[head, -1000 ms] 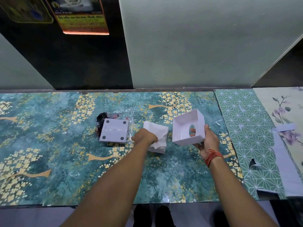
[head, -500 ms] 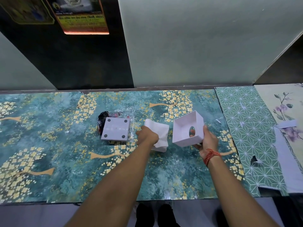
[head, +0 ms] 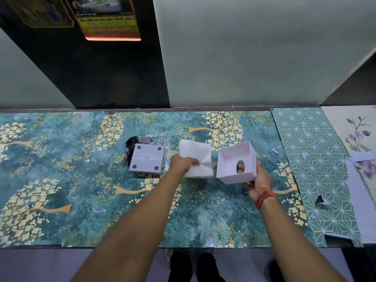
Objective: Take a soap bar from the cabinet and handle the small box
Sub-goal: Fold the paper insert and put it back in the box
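My right hand [head: 257, 179] grips a small white open box [head: 236, 162] from below and the right, tilted so its hollow faces me; a finger shows through an oval hole in its bottom. My left hand [head: 182, 163] pinches a white creased paper-like insert [head: 196, 157] just left of the box, above the counter. A white square block with four dark round pads [head: 147, 158] lies on the counter further left. No soap bar is recognisable.
The patterned teal counter [head: 81, 190] runs along a wall. Under the white block lie a dark packet and clear plastic wrap [head: 142, 140]. Green patterned paper [head: 317, 159] and floral sheets [head: 358, 139] cover the right end. Dark cabinet panel [head: 101, 68] stands behind.
The left hand has lifted the white insert slightly and turned it flatter toward me. The right hand keeps the box nearly where it was.
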